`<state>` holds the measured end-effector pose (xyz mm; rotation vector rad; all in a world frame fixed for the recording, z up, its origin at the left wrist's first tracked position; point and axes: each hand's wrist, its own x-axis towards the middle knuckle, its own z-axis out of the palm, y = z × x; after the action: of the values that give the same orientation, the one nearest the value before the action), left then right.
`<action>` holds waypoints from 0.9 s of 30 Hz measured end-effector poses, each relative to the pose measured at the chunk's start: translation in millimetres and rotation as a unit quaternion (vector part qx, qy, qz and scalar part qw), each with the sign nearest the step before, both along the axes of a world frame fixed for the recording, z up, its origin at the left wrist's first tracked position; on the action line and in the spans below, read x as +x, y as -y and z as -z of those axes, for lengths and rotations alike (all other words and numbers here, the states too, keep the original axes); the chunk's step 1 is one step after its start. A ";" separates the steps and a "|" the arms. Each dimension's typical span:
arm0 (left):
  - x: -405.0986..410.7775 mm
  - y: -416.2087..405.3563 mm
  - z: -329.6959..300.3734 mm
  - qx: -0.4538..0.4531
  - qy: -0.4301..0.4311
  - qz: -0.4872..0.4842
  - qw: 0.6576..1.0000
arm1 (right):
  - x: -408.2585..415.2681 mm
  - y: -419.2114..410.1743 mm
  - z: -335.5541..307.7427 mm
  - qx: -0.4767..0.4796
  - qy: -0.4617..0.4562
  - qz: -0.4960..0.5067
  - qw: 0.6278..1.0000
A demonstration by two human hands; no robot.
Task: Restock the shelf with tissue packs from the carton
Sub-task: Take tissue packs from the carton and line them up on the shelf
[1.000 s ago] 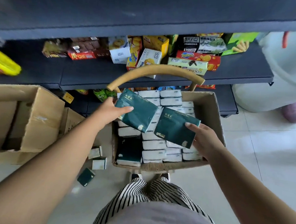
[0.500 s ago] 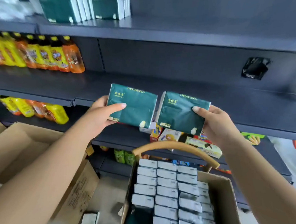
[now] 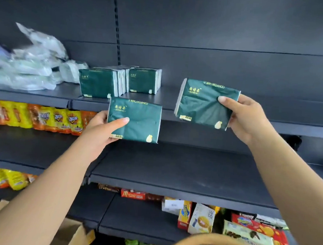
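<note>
Since a moment ago both green tissue packs have risen from the carton to shelf height, the left hand (image 3: 101, 130) gripping one pack (image 3: 136, 120) at centre frame, the right hand (image 3: 246, 118) gripping the other (image 3: 201, 104) right of centre, ready to join the stocked packs (image 3: 110, 82) in the upper left.

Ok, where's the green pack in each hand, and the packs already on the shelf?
Left-hand pack (image 3: 138, 121), head view, middle of its green front.
Right-hand pack (image 3: 201, 104), head view, its green front.
Shelved packs (image 3: 97, 83), head view, front of the nearest pack.
</note>
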<state>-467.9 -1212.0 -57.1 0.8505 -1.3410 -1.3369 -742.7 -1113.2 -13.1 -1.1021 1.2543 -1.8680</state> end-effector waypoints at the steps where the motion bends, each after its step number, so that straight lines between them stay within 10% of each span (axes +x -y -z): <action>1: 4.4 9.7 -3.1 -0.003 -0.004 -0.003 1.000 | 4.9 15.5 -10.8 -0.006 -0.009 0.007 1.000; 27: 59.6 119.6 7.2 -0.014 -0.074 -0.044 0.996 | 87.2 292.8 -17.4 0.156 -0.284 0.168 0.931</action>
<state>-408.4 -1331.7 -64.3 0.7669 -1.1916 -1.2836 -655.5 -1406.0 4.4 -1.3618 2.1011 -1.5333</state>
